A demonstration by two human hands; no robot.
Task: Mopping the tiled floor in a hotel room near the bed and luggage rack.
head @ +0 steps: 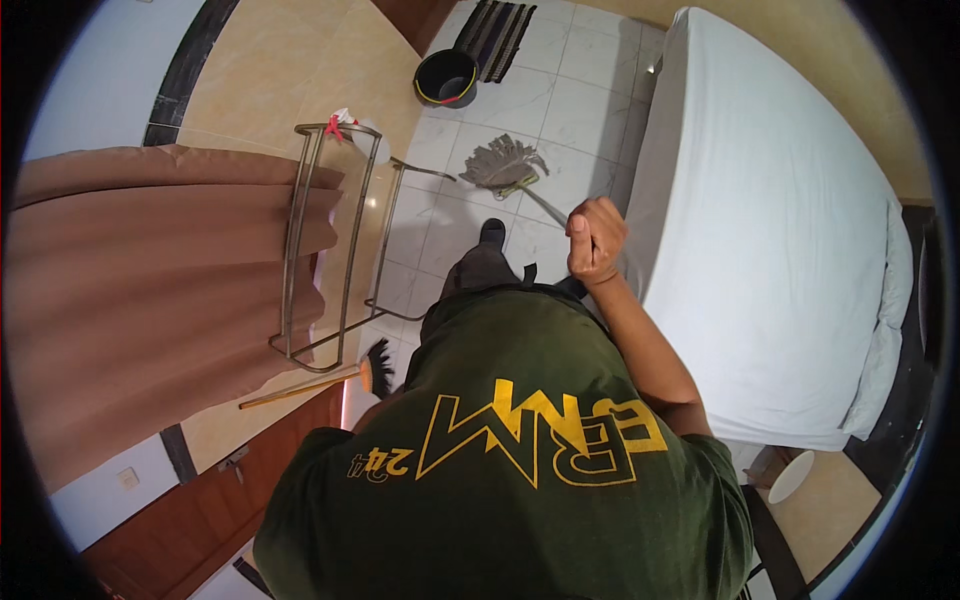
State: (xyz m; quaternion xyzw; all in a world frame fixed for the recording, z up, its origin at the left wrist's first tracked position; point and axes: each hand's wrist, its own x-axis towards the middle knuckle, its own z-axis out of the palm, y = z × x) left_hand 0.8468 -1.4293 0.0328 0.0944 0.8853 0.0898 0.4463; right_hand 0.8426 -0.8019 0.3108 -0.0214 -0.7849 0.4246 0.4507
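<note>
My right hand [598, 238] is closed in a fist around the handle of a string mop [546, 206], just in front of my right hip. The grey mop head [502, 161] lies spread on the white tile floor [495, 120] ahead of my foot. A yellow-green clamp joins the strings to the handle. The handle's upper end is hidden behind my fist. My left hand is out of view, with most of that arm hidden by my green T-shirt [510, 345].
A black bucket [454, 69] stands ahead by a striped rug [495, 37]. On my left are a metal-tube rack [361, 225] with a spray bottle [367, 137], a broom [304, 385] and a brown curtain [165, 262]. A white-sheeted bed [772, 247] borders my right.
</note>
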